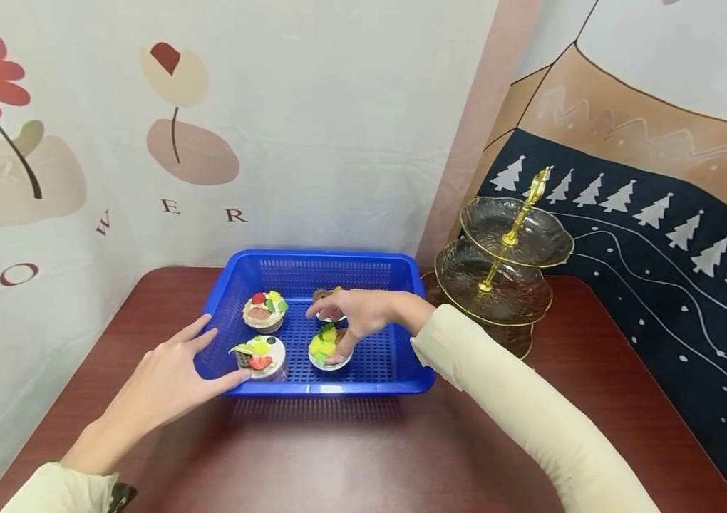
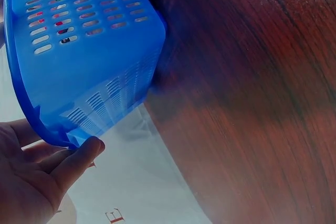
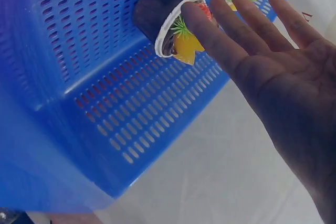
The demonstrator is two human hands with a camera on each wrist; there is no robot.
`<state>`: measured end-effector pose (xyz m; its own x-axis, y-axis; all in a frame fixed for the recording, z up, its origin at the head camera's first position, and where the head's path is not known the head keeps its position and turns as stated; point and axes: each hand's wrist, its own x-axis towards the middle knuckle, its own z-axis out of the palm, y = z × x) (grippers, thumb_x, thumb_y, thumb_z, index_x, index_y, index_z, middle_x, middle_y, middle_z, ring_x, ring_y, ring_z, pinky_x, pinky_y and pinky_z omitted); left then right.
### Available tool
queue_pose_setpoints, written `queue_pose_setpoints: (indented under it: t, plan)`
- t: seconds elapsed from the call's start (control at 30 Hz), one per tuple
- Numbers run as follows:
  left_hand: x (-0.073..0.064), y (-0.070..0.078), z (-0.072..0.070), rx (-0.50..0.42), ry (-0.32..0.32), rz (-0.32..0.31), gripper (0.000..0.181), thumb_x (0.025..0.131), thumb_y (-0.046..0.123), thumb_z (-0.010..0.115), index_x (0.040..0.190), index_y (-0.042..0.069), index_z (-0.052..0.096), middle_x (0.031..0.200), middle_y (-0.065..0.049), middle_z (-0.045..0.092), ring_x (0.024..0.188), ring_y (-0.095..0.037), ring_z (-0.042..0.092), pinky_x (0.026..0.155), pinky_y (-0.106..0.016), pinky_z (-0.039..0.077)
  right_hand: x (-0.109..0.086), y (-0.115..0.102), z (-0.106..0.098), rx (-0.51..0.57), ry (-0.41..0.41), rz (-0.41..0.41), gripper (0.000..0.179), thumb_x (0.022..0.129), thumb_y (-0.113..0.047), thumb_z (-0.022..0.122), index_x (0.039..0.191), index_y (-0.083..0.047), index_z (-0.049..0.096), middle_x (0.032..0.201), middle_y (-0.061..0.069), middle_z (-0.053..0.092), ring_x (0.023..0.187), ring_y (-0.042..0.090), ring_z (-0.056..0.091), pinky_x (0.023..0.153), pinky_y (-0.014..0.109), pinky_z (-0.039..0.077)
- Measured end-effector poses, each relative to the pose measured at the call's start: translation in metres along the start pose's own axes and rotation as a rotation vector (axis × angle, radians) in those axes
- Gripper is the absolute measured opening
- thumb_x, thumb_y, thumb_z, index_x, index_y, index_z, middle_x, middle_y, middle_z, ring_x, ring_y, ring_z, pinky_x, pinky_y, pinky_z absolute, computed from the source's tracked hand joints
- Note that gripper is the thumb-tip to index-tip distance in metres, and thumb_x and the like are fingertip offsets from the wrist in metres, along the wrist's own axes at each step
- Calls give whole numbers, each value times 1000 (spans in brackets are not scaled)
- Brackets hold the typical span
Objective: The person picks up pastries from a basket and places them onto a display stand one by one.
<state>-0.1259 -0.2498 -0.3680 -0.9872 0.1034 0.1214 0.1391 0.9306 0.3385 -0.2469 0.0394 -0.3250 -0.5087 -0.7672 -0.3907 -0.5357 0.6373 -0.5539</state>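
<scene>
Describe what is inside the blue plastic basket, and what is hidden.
Four decorated cupcakes sit on its slotted floor. The right hand partly covers two on the right; the floor beneath all four is hidden.

4 cupcakes point(image 1: 264, 313) in bskt point(image 1: 338, 389) on tbl point(image 1: 312, 456), tiered stand point(image 1: 498, 285) to R.

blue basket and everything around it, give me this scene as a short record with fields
basket: blue, slotted, on a brown table
contents: four cupcakes with colourful toppings, set two by two
left hand: at the basket's near left corner, touching the rim
right hand: over the two cupcakes on the right; contact unclear
tiered stand: clear plates with gold trim, right of the basket
</scene>
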Motion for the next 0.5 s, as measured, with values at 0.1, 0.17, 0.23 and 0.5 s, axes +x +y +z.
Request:
queue_pose_setpoints:
  t: [0.1, 0.17, 0.23, 0.5]
  plan:
    - [0, 0, -1, 0, -8, 4, 107, 75, 77, 66, 135, -11, 55, 148, -31, 42, 121, -60, 47, 91, -72, 40, 4, 1, 2, 30, -20, 16, 81, 80, -26, 86, 149, -21, 44, 148, 4, 50, 138, 22, 43, 111, 40, 38]
    - [-1, -1, -3, 5, -17, 8, 107, 75, 77, 66, 135, -11, 55, 148, -30, 42, 122, -59, 47, 92, -72, 40, 7, 2, 3, 65, -34, 20, 81, 81, -23, 85, 150, -21, 43, 149, 5, 49, 140, 23, 41, 112, 42, 36]
    - [-2, -3, -4, 14, -26, 18, 106, 75, 76, 67, 135, -10, 55, 149, -29, 42, 122, -59, 47, 92, -73, 40, 10, 2, 5, 94, -46, 26, 82, 81, -20, 85, 151, -21, 43, 151, 7, 47, 141, 23, 39, 113, 43, 35]
    - [-1, -6, -7, 13, -49, 38, 104, 76, 75, 67, 137, -7, 54, 150, -27, 41, 122, -59, 48, 92, -73, 39, 19, 3, 12, 101, -74, 48, 82, 81, -18, 84, 152, -20, 42, 151, 9, 47, 136, 22, 41, 111, 48, 36]
